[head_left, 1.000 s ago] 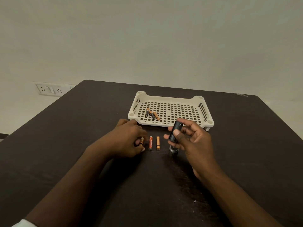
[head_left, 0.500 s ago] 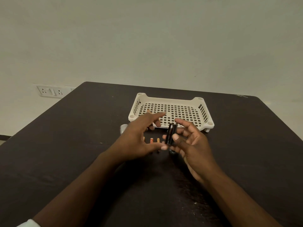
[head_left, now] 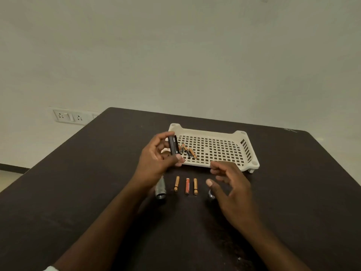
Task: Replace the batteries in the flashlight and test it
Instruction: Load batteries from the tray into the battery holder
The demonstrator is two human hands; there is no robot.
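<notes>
Near edge of the tabletop (head_left: 78, 192): only the two forearms come in, nothing lying there.

Mid-tabletop, right hand (head_left: 232, 190) hovers just above the surface, fingers loosely spread and curled, holding nothing. A small shiny piece (head_left: 211, 194), probably the flashlight's end cap, sits partly hidden under that hand. Can't tell for sure what it is.

Same row, toward the left: three fresh-looking batteries (head_left: 187, 185) lie side by side, apart from each other, not yet loaded. Just left of them the silver flashlight body (head_left: 160, 189) lies on the tabletop, open, half under the left wrist.

Further back, left hand (head_left: 156, 159) is raised, thumb and fingers closed on a black battery holder (head_left: 173, 145), held upright. Whether its slots are empty can't be read from here, though it looks empty.

Beyond that, the white slotted tray (head_left: 244, 147) sits toward the far edge, with a few batteries (head_left: 188, 151) heaped in its near-left corner, likely the old ones.

Judgement: disassembly and removal look done. Left to do: load the three batteries into the holder, slide it into the body, close the cap, switch on to test. Roughly halfway.
</notes>
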